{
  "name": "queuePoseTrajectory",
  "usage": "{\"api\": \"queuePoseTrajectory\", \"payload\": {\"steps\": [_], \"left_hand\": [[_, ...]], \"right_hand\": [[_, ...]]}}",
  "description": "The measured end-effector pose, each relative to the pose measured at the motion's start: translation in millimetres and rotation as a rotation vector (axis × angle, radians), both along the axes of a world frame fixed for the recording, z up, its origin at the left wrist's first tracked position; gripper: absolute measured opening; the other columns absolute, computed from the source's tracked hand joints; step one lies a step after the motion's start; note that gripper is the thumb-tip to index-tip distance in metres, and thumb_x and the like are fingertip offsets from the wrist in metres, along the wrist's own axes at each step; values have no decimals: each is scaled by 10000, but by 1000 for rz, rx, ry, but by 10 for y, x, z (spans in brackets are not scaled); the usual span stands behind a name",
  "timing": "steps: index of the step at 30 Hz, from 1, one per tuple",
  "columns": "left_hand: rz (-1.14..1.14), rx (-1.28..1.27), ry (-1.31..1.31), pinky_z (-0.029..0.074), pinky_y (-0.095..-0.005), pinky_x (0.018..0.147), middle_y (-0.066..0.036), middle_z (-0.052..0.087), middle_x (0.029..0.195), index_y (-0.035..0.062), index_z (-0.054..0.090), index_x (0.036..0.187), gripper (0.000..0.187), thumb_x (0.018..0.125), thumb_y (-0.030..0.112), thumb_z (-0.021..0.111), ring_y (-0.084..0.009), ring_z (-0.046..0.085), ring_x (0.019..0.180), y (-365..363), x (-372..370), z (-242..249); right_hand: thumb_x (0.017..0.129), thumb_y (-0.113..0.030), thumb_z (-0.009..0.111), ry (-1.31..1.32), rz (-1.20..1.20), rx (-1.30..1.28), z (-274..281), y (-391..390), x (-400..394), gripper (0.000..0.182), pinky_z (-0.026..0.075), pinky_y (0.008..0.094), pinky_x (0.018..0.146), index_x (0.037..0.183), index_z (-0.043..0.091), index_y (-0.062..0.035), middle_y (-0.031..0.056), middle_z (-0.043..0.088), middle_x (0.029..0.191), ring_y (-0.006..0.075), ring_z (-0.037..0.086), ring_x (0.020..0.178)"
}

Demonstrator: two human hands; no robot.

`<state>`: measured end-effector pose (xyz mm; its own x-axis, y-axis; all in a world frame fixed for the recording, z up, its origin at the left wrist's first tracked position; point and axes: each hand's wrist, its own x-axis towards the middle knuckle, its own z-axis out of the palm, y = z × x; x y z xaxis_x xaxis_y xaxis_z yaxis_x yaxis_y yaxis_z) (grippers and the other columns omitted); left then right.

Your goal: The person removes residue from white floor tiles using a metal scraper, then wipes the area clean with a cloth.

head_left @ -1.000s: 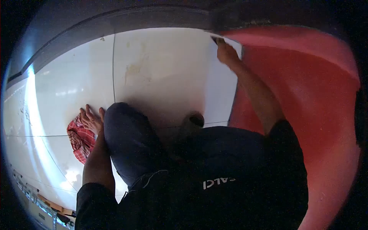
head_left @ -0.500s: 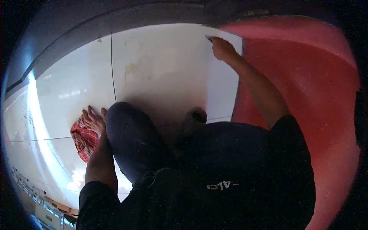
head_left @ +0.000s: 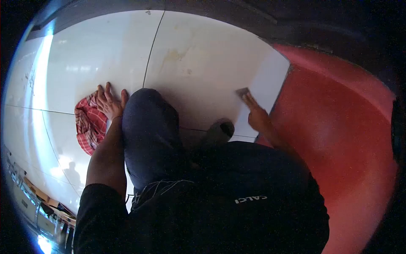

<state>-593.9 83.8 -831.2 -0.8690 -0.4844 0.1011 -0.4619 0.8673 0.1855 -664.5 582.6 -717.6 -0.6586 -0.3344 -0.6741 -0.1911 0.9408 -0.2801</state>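
My left hand lies flat with its fingers spread, partly on a crumpled red checked cloth and partly on the white tiled floor. The cloth is under and beside the palm. Out to the right, my right hand grips a small flat scraper, its dark blade against the white tile. Most of the scraper's handle is hidden by my fingers. Yellowish stains mark the same tile, up and to the left of the blade.
A red painted floor area borders the tiles on the right. A dark raised edge curves along the top. My bent knee stands between my hands, with a foot behind it. Shelving with boxes shows at lower left.
My right hand has come down with the scraper, from near the tile's far right corner toward my body. The view has turned and shifted; my left hand stays by the cloth.
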Motion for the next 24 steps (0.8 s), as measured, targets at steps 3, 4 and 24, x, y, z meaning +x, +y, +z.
{"api": "queuePoseTrajectory", "payload": {"steps": [3,4,24], "left_hand": [[-4,-19,-3,208,-563,991,-132,326,1372,213,426,1294,691,725,573,583,-360,271,1266,6,1,-14],[9,-20,-24,207,-564,989,-129,313,1380,217,415,1301,710,720,591,580,-353,263,1271,-27,19,-77],[-26,-3,12,172,-563,1000,-154,301,1383,201,405,1303,723,705,563,590,-356,259,1271,-5,17,-79]], "right_hand": [[743,33,486,-70,210,129,53,-391,156,616,524,419,739,1336,348,-64,198,208,1436,364,594,902],[755,10,490,63,287,18,-57,-436,63,564,525,421,717,1304,368,-29,218,252,1402,360,599,854],[827,-41,417,82,442,-20,59,-1658,-1468,187,494,460,715,960,537,13,190,527,1068,375,599,784]]}}
